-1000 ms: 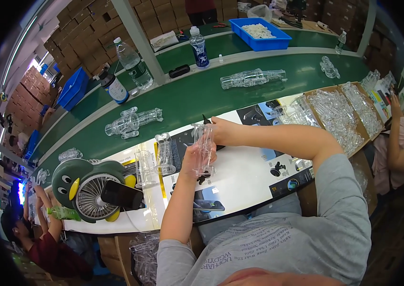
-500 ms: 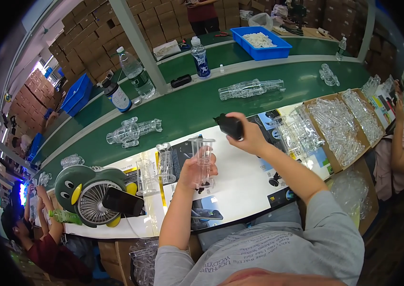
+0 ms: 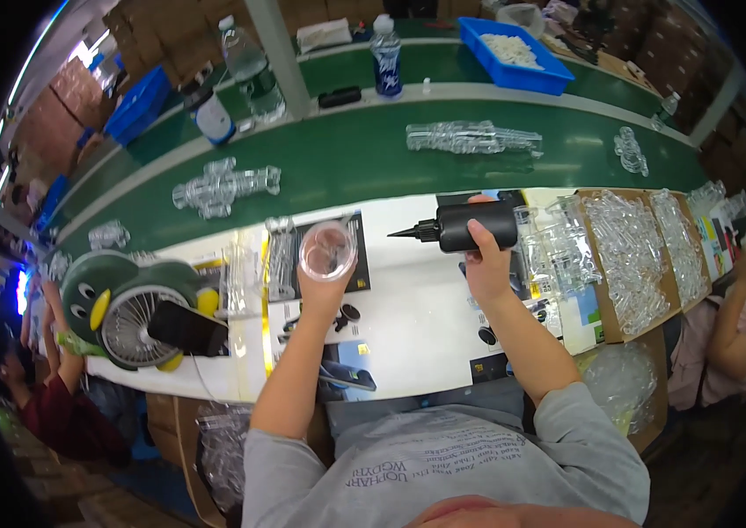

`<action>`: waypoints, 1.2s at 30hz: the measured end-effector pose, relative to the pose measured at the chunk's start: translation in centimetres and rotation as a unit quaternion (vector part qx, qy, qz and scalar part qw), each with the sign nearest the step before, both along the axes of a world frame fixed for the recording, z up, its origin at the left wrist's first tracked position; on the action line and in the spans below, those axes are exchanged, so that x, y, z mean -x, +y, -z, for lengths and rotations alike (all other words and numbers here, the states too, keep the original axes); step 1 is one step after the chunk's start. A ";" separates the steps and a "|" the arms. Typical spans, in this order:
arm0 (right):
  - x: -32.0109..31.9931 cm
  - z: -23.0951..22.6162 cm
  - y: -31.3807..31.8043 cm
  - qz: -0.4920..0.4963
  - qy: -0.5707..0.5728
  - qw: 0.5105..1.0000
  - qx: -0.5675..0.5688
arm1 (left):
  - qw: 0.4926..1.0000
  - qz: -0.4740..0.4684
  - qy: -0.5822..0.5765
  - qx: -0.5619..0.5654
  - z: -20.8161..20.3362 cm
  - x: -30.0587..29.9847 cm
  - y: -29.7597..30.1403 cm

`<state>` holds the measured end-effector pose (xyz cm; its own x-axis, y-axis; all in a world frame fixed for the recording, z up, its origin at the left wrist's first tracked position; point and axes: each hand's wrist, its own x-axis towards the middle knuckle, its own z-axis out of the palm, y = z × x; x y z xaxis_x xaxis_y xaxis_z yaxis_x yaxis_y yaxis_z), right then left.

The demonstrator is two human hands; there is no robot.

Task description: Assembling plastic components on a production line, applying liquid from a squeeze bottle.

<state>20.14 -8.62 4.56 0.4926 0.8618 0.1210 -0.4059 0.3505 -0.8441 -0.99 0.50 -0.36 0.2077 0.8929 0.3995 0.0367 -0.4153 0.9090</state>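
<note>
Holding a clear plastic cup-shaped part (image 3: 327, 251) up over the white worktable (image 3: 426, 326), the left hand (image 3: 325, 286) wraps its fingers round the part from below, its round open end turned toward the camera. The right hand (image 3: 486, 264) is closed about a black squeeze bottle (image 3: 470, 227) lying sideways, its thin pointed nozzle aimed left toward the clear part but well apart from it.

To the right, open brown cardboard boxes (image 3: 632, 255) stand side by side, filled with clear plastic pieces. A blue tray (image 3: 514, 55) of white parts sits at the far side of the green conveyor belt (image 3: 373, 158), near a water bottle with a dark blue label (image 3: 386, 57) and a second bottle with a clear body (image 3: 250, 70). A white jar with a blue lid (image 3: 213, 119) stands further left. Clusters of clear parts (image 3: 471, 138) lie on the belt, another cluster (image 3: 223, 187) to the left. A green penguin-shaped desk fan (image 3: 131, 299) stands at the table's left end, with a dark phone (image 3: 186, 327) leaning before it. Dark printed sheets (image 3: 342, 361) lie flat under the forearms. Stacked brown cartons (image 3: 74, 97) line the far left. Another person in pink (image 3: 734, 326) sits at the right edge.
</note>
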 end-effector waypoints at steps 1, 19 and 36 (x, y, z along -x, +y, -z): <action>0.2 -0.1 -0.3 0.005 -0.024 1.000 -0.015 | 1.000 -0.015 0.019 -0.004 -0.9 -0.4 -0.4; 2.2 0.2 -1.8 -0.007 -0.163 0.984 -0.067 | 0.988 -0.037 0.050 -0.139 -1.1 -1.2 -1.0; 2.3 0.3 -1.8 -0.001 -0.194 0.978 -0.079 | 0.985 -0.032 0.068 -0.154 -1.4 -1.0 -1.1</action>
